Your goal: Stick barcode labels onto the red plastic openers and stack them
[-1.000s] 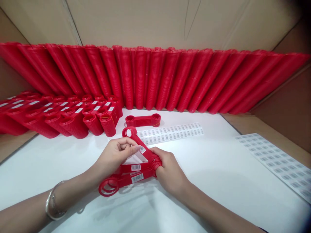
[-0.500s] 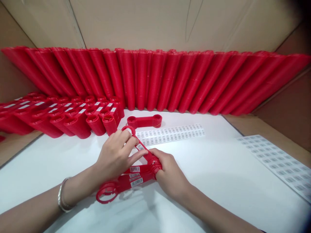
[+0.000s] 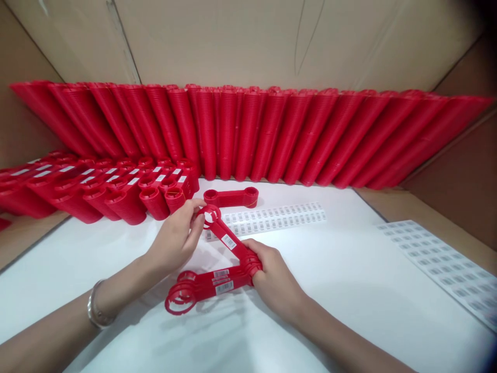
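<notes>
Several red links (image 3: 205, 290) overlap, some perhaps hidden.

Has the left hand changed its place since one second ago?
Yes. Judged against the lone red stack, the left hand has moved leftward and forward, nearer to that stack's left end.

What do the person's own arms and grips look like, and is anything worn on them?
The left grip and right grip are both without gloves. A rounded, shiny silver-coloured bangle circles the left wrist; no ornament shows on the right one. Both forearms look bare.
</notes>
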